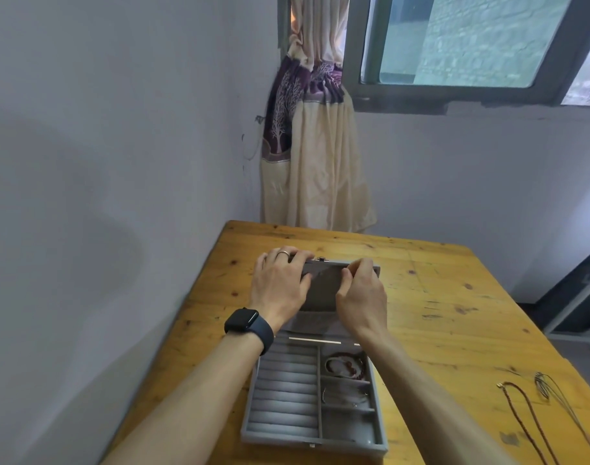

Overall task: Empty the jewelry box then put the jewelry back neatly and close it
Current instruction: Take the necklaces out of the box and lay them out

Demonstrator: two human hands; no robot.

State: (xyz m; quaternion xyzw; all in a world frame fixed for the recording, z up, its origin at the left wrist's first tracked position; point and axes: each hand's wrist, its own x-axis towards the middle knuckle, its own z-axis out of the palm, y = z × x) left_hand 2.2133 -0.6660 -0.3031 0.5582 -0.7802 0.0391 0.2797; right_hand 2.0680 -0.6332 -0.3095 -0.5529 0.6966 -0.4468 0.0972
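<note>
Both my left hand (280, 280) and right hand (362, 290) grip the top edge of the raised lid (320, 292) of the grey jewelry box (287, 443), which sits open on the desk (454, 313) with a beaded bracelet (355, 371) in a right-side compartment. If I bring the lid down now, I judge the brown cord necklace (522, 424) and silver chain (543, 387), lying well apart on the desk's right, would be shut out. A hard pull could also tip the box.
</note>
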